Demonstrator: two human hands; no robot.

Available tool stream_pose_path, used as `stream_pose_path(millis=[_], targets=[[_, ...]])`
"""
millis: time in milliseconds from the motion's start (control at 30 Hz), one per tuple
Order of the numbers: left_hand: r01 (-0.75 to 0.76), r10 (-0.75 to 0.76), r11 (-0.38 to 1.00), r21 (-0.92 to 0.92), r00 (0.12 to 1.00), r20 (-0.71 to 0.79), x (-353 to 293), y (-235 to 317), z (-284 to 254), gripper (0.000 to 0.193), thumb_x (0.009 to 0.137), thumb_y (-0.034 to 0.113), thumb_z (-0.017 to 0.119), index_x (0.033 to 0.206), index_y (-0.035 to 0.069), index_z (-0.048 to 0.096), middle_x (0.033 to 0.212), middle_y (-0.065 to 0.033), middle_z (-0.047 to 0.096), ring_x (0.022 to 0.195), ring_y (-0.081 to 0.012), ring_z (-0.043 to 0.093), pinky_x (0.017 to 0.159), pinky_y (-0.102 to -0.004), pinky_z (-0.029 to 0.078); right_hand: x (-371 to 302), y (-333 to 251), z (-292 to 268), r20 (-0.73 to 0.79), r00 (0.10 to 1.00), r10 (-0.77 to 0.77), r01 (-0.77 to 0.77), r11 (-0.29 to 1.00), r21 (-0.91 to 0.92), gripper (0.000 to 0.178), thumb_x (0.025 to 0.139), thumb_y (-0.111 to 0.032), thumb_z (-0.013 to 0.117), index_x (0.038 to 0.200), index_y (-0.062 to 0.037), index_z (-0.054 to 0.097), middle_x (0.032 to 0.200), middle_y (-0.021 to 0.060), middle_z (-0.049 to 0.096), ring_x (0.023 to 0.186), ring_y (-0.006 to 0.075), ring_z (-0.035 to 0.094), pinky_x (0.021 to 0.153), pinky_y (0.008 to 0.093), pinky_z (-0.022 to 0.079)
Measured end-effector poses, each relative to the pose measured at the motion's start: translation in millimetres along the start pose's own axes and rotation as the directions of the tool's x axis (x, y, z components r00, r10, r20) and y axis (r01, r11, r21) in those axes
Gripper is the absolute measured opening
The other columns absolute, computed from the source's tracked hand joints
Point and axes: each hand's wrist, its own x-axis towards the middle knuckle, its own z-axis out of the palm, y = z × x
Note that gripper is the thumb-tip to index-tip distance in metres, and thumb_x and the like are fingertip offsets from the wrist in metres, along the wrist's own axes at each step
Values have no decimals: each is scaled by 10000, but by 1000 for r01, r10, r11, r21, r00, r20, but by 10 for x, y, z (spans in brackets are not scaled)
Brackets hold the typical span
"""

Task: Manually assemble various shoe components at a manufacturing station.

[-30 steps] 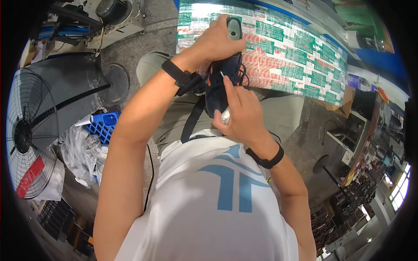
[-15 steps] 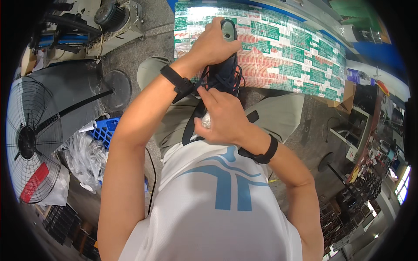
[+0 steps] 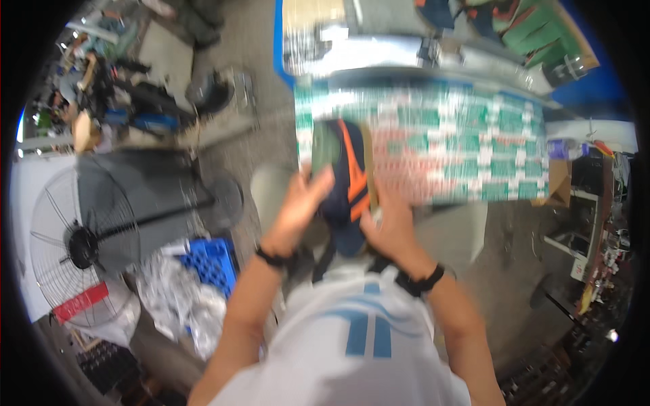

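Note:
A navy shoe (image 3: pixel 347 177) with orange stripes and a tan sole is held between my two hands, over my lap, its side facing up. Along its left edge shows a green patch, perhaps the insole. My left hand (image 3: pixel 300 206) grips the shoe's left side, thumb pointing up along it. On the other side my right hand (image 3: pixel 395 227) closes round the sole edge, its thumb near the orange stripes. Motion blurs the picture, and the fingers under the shoe are hidden.
Just beyond the shoe stands a box wrapped in green and white tape (image 3: pixel 467 145). Behind it, a blue-edged surface carries more navy shoes (image 3: pixel 437 13). To my left are a floor fan (image 3: pixel 82 247), a blue crate (image 3: pixel 215 267) and clear plastic bags (image 3: pixel 177 298).
The shoe has turned to show its striped side and come nearer my body. My right hand has gone from the laces to the sole. The view has shifted forward, showing the surface beyond.

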Motion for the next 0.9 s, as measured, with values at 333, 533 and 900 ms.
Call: stream_pose_path(millis=[333,533,900], targets=[[-87,99,994,61,969,-227,147,478,12,458,941,127,907,1332,6,701,1148,-66,803,989,-190,775,913,-343,622,406,418,-332,-121,969,-215,186,958,-216,834,834,-232,838,1558,71,556,1155,229,701,1060,433,693,946,527,566],[-508,621,561,654,780,74,1348,2354,0,581,808,148,972,1286,-24,689,1141,-106,802,1012,-175,752,913,-355,610,487,1339,-549,-195,980,-46,-17,950,-313,916,819,-315,825,1598,72,541,1044,168,668,934,380,669,857,502,546],[-117,524,-96,988,838,150,3610,3115,215,705,766,247,920,1372,-4,661,1290,-289,754,1234,-470,730,1045,-516,586,345,1444,-555,-210,972,-110,23,925,-378,862,845,-300,777,1585,87,562,1076,171,711,901,340,696,829,487,562]])
